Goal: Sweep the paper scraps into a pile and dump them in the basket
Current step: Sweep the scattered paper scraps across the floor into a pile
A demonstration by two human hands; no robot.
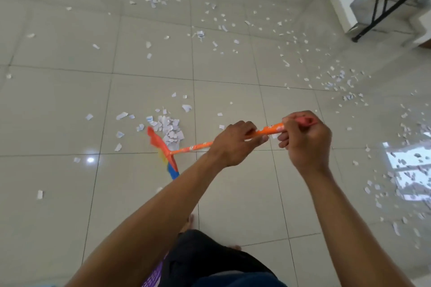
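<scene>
Both hands grip an orange broom handle [193,146] that slants across the middle of the view. My left hand [235,143] holds it lower down, and my right hand [303,137] wraps the top end. The broom head [163,149], orange with yellow and blue bristles, rests on the tiled floor at centre left. Right beside it lies a small pile of white paper scraps [169,130]. Many more loose scraps [338,77] are scattered over the floor, thickest at the right and at the far top. No basket is in view.
A staircase with a black metal railing [382,7] stands at the top right. Bright window light reflects off the tiles [405,170] at the right. My bare feet [190,221] and dark clothing show at the bottom centre.
</scene>
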